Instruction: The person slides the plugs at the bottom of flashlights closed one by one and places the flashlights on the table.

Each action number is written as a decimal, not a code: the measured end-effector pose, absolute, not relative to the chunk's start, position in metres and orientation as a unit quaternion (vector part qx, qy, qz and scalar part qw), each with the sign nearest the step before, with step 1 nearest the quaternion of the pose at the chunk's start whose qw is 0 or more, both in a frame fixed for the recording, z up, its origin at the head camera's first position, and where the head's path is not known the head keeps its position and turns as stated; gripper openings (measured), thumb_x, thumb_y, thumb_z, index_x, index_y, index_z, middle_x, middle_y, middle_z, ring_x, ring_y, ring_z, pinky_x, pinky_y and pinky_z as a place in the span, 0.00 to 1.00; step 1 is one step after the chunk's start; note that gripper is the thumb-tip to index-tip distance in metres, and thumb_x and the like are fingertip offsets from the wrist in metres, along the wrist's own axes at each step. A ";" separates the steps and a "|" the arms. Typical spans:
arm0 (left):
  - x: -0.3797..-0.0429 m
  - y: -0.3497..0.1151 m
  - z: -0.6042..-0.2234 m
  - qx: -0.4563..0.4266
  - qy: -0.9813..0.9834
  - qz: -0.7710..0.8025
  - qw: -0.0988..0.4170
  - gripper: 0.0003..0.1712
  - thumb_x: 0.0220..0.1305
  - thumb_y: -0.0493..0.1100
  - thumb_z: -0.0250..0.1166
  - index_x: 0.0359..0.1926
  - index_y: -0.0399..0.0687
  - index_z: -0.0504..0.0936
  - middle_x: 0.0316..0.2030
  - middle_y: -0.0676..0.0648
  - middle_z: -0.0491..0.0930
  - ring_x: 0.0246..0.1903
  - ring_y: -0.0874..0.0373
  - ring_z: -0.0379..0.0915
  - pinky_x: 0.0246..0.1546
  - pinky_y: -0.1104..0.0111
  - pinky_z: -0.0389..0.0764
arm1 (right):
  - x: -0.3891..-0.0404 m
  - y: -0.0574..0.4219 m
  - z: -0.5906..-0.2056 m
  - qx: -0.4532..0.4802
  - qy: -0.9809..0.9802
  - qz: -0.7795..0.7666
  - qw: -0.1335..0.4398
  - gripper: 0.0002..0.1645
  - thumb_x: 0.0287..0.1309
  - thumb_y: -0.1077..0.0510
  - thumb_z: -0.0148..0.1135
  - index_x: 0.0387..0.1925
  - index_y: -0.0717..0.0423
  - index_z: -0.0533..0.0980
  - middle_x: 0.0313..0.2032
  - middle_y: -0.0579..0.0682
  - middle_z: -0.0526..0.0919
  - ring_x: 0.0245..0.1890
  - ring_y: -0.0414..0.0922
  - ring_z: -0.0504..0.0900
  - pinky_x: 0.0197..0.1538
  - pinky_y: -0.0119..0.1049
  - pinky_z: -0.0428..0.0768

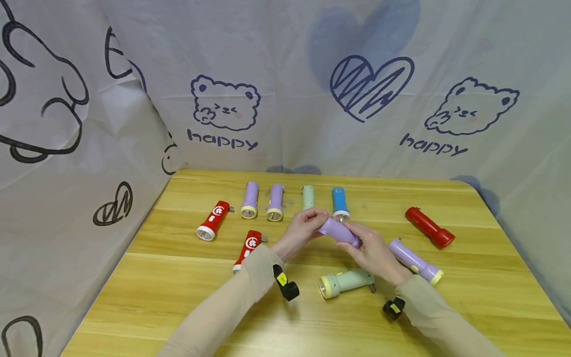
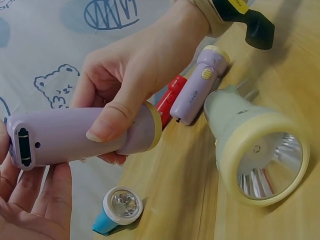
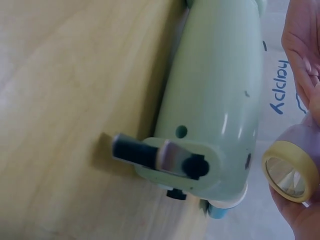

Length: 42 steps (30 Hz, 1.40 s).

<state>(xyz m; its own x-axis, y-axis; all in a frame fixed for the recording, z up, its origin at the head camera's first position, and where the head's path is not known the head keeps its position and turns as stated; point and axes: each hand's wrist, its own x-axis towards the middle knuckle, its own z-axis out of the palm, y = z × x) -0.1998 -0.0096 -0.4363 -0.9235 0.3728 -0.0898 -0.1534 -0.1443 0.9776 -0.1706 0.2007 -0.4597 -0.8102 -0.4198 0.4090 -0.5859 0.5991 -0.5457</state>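
Both hands hold a purple flashlight above the middle of the table. My left hand pinches its tail end, where a dark slot shows in the left wrist view. Wrapped around the lamp end is my right hand, its thumb lying along the body in that same view. The yellow lamp rim appears at the right edge of the right wrist view. Below the hands lies a pale green flashlight, its metal prongs sticking out of the tail.
Two red-and-white flashlights lie left. Behind stand two purple flashlights, another green one and a blue one. At right lie a plain red flashlight and a purple one. A printed curtain closes the back.
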 end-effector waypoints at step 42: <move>-0.196 -0.022 -0.431 0.114 0.546 0.779 0.288 0.26 0.79 0.38 0.49 0.72 0.32 0.64 0.70 0.36 0.67 0.57 0.63 0.72 0.58 0.77 0.78 | -0.172 0.204 -0.458 0.283 -0.883 0.358 0.111 0.28 0.63 0.57 0.68 0.64 0.55 0.75 0.49 0.54 0.85 0.44 0.46 0.83 0.44 0.41 0.84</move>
<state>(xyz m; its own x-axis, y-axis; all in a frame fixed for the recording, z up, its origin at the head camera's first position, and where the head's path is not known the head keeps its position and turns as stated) -0.1956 -0.0219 -0.4310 -0.8085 0.5725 -0.1361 -0.3234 -0.2390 0.9156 -0.1722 0.2039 -0.4578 -0.8159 -0.4198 0.3976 -0.5782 0.5846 -0.5691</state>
